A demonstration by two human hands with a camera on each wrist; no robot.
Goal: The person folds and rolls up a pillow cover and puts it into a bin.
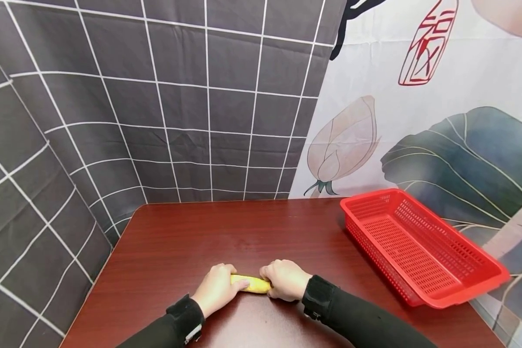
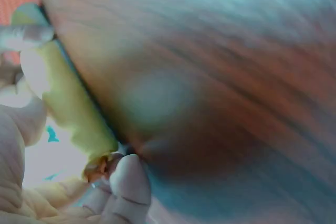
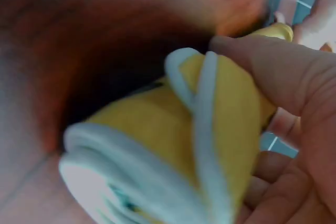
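Observation:
A yellow cloth (image 1: 257,284), rolled into a narrow cylinder, lies crosswise between the two hands low over the brown table. The left hand (image 1: 217,291) grips its left end, with the thumb along the near side. At the other end, the right hand (image 1: 288,280) holds the roll between thumb and curled fingers. Up close in the right wrist view, the rolled cloth (image 3: 233,129) shows white edging and a spiral of layers at its end. In the left wrist view, the roll (image 2: 73,95) runs diagonally, and fingertips (image 2: 130,179) pinch near its lower end.
A red perforated plastic basket (image 1: 409,251) stands at the right side of the brown table (image 1: 226,232). Behind the table hangs a grey grid-patterned curtain (image 1: 178,106), and a white flower-printed cloth (image 1: 352,72) hangs to the right.

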